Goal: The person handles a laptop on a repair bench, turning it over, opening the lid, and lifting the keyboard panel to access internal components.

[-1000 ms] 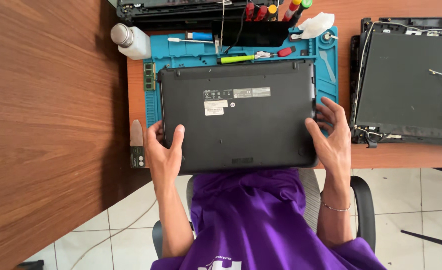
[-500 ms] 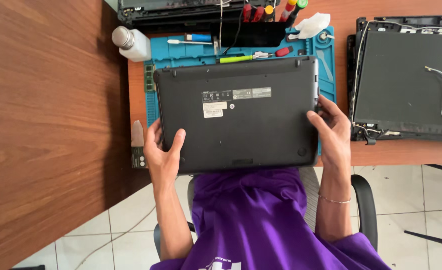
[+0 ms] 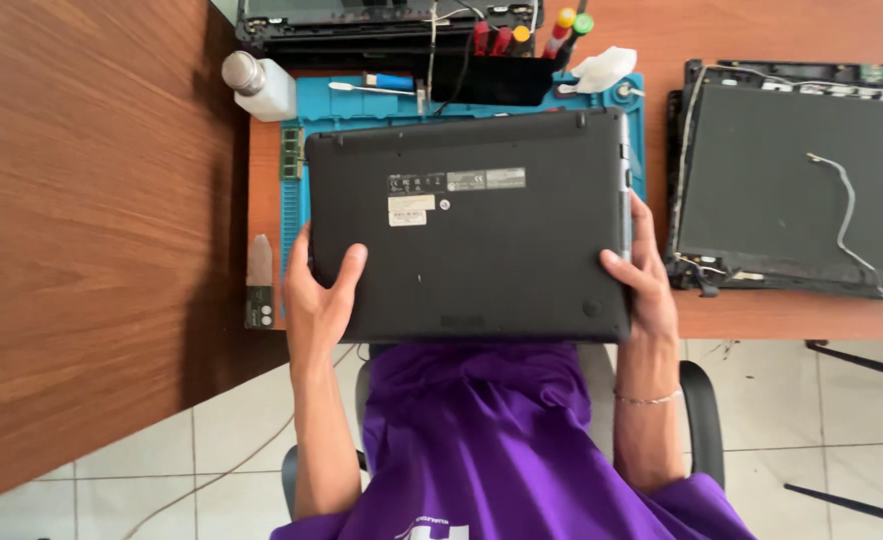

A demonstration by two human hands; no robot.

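Over blue mat (image 3: 296, 215), laptop (image 3: 471, 230) between hands.

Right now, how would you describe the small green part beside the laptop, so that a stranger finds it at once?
Start at the blue work mat on the desk, under the black laptop that the left hand and right hand grip. Follow the mat's left edge up from the left hand. There lies a narrow green memory stick, the only green circuit strip; the white bottle stands above it.
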